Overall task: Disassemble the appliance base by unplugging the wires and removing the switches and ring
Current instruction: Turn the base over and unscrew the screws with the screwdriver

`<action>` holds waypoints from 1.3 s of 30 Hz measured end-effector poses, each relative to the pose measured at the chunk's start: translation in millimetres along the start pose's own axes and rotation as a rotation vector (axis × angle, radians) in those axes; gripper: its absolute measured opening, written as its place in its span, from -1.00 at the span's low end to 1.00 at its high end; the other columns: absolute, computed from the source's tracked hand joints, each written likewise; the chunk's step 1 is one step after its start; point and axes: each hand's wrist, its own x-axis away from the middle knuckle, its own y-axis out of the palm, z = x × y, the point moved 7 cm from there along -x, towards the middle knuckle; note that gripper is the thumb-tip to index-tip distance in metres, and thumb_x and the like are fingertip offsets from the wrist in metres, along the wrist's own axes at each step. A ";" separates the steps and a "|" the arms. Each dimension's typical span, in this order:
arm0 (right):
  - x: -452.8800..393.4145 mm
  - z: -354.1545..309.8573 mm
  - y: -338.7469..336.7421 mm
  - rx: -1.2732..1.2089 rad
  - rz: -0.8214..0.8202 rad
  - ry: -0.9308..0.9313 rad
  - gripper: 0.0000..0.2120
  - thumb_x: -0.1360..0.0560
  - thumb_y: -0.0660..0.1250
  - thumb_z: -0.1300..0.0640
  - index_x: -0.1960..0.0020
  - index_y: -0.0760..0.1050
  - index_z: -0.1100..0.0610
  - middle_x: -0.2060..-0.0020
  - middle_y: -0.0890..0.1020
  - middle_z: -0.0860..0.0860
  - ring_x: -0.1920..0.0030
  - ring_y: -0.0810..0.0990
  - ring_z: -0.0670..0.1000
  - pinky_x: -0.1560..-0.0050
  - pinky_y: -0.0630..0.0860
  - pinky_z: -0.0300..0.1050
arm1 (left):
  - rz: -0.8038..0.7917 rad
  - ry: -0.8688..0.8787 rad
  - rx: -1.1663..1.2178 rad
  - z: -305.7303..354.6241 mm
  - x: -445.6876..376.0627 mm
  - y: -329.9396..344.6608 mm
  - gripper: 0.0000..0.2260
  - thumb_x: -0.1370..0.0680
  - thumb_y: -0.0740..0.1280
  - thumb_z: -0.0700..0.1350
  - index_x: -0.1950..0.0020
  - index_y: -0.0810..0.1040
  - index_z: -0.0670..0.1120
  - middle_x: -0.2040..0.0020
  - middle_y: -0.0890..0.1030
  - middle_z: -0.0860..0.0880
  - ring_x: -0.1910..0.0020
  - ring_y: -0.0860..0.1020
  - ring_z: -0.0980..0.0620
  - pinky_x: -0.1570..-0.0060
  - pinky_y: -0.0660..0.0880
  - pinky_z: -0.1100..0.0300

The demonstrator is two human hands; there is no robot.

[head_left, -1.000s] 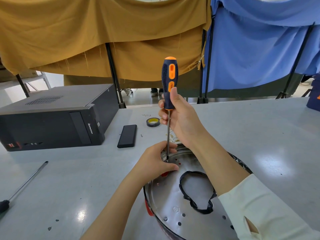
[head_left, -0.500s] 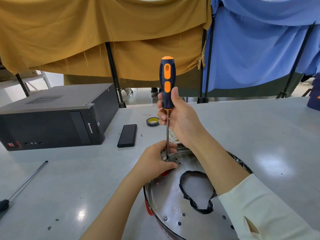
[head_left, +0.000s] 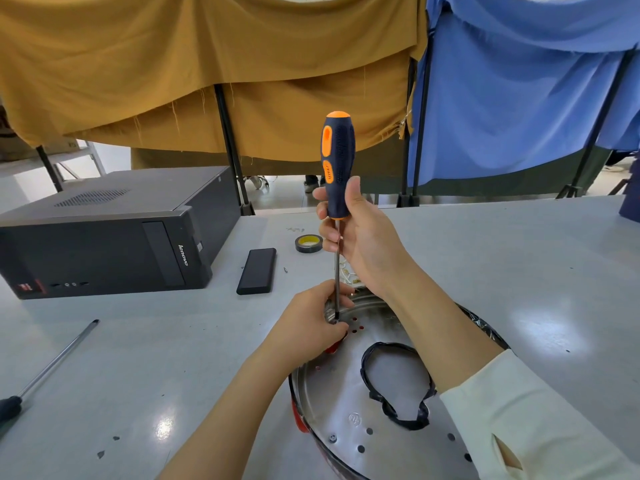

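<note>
Right hand (head_left: 360,233) wraps orange-black screwdriver (head_left: 337,168). Left hand (head_left: 311,323) fingers pinch shaft tip on round shiny metal appliance base (head_left: 346,403), front of table. Tip may slip, poke fingers.

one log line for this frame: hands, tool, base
right hand: grips screwdriver upright | tip: at appliance base far rim | left hand: fingers pinch round tip | black ring: on base

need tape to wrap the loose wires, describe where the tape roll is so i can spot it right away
Start at the black computer case on the left of the grey table. Right of it lies a flat black rectangular block, and just beyond that sits the tape roll. It is the only small ring there, black outside with a yellow core.
</note>
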 end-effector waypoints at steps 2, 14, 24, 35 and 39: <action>-0.4 0.8 -1.4 -0.017 -0.004 0.008 -0.50 -0.64 -0.11 -0.13 -0.10 0.47 0.19 0.27 0.40 0.01 0.40 0.21 -0.08 0.38 0.16 -0.19 | 0.001 0.008 -0.041 2.6 0.3 -0.5 -0.60 -0.41 0.32 -0.26 -0.18 0.48 0.08 0.03 0.60 0.21 0.06 0.51 0.27 0.20 0.45 0.46; 1.0 -1.1 -3.8 -0.093 -0.020 0.022 -0.47 -0.60 -0.09 -0.22 -0.21 0.45 0.11 0.34 0.39 -0.02 0.40 0.15 -0.08 0.35 0.06 -0.15 | 0.007 0.010 -0.154 4.8 2.6 -0.3 -0.66 -0.43 0.30 -0.21 -0.15 0.47 0.08 0.10 0.61 0.21 0.16 0.54 0.24 0.09 0.50 0.29; 0.5 -7.6 -11.9 -0.086 0.042 -0.047 -0.64 -0.43 0.31 -0.04 -0.12 0.30 0.08 0.35 0.40 -0.03 0.43 0.18 -0.08 0.44 0.17 -0.23 | 0.000 0.014 -0.190 1.8 -0.2 0.4 -0.70 -0.47 0.28 -0.21 -0.10 0.47 0.14 0.13 0.60 0.25 0.05 0.53 0.27 -0.01 0.48 0.32; -0.8 -18.8 -26.2 0.046 0.173 -0.135 -0.87 -0.56 0.30 0.10 -0.01 0.46 0.16 0.46 0.41 -0.01 0.55 0.24 -0.12 0.56 0.19 -0.28 | 0.067 0.036 -0.204 8.1 -2.0 -4.0 -0.76 -0.48 0.30 -0.22 -0.01 0.52 0.13 0.19 0.60 0.23 0.10 0.53 0.26 0.02 0.48 0.28; 3.1 -33.5 -33.5 0.439 0.321 -0.123 -0.61 -0.57 0.24 -0.05 -0.01 0.51 0.31 0.42 0.48 -0.03 0.49 0.42 -0.09 0.38 0.44 -0.15 | 0.160 0.054 -0.187 16.3 -2.5 -17.9 -0.77 -0.52 0.30 -0.17 0.03 0.49 0.20 0.18 0.60 0.26 0.12 0.51 0.32 0.16 0.38 0.50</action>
